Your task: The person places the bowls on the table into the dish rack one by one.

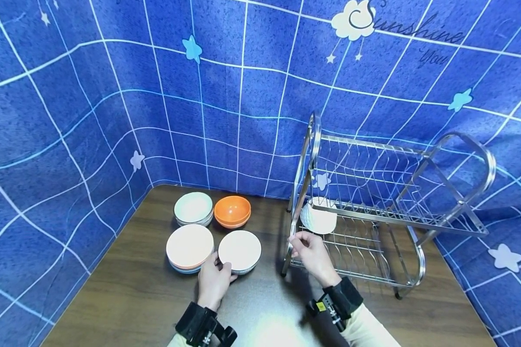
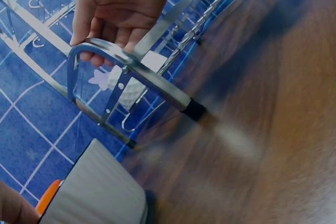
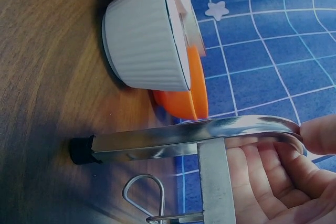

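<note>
Right hand [image 1: 314,255] in a grip on metal rack [image 1: 386,219] — left hand [image 1: 214,281] round white bowl [image 1: 239,250]

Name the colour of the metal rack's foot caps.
Black; the right wrist view shows one foot cap best.

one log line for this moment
left hand: holds ribbed white bowl | right hand: grips dish rack | dimpled white bowl: on lower tier | orange bowl: untouched
</note>
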A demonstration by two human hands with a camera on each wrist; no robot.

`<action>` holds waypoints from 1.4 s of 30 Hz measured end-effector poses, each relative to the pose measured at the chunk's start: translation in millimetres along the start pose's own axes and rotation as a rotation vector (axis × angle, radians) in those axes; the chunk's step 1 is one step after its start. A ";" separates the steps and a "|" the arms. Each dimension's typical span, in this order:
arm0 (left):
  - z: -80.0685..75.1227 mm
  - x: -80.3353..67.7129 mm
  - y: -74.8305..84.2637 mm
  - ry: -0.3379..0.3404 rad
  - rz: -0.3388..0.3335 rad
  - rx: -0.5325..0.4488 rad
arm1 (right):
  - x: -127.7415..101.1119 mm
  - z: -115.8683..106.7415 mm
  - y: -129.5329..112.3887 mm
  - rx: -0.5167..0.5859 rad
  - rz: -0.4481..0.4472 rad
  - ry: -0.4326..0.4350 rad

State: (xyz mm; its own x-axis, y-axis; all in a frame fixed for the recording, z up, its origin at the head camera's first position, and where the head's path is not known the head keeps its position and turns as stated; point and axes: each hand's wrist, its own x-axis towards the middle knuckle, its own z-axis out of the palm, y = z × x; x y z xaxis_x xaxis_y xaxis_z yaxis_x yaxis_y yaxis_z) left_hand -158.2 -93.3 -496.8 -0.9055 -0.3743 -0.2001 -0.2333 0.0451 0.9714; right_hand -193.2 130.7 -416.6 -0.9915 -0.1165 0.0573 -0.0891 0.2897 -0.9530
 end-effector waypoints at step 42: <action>-1.1 12.7 19.2 -0.075 0.077 0.040 | 16.2 1.5 35.4 0.003 0.027 0.014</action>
State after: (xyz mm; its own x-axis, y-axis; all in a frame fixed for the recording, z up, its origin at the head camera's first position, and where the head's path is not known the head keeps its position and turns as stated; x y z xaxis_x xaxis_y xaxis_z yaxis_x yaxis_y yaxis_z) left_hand -173.7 -98.2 -480.6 -0.9448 -0.2982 -0.1356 -0.1749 0.1090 0.9785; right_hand -212.2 137.6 -449.9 -0.9948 -0.0953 0.0354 -0.0618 0.2901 -0.9550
